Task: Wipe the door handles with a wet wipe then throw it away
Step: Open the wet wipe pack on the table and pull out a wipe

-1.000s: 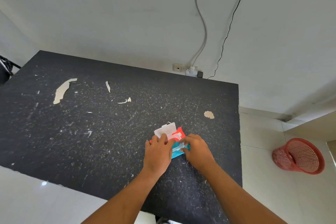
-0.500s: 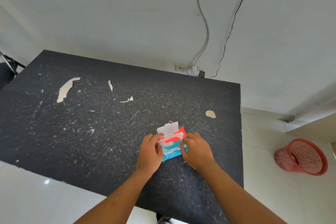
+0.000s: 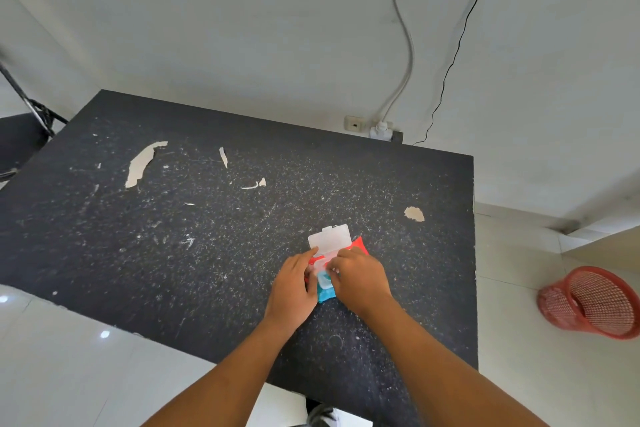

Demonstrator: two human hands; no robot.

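Note:
A red and blue wet wipe pack (image 3: pixel 326 293) lies on the black speckled table (image 3: pixel 194 246), with its clear plastic lid (image 3: pixel 329 239) flipped open and standing up at the far side. My left hand (image 3: pixel 292 288) grips the pack's left side. On the pack's right, my right hand (image 3: pixel 360 279) has its fingertips at the opening under the lid, pinching there. Whether a wipe is between the fingers is hidden. No door handle is in view.
A red mesh waste basket (image 3: pixel 595 302) lies tipped on the tiled floor to the right of the table. Wall sockets with a plug and cables (image 3: pixel 381 130) sit behind the table's far edge. A dark stand (image 3: pixel 31 107) is at the far left.
The lid has tilted further up. My right hand's fingers moved from the pack's right edge to the opening, and my left hand slid along the left side. The view shifted slightly.

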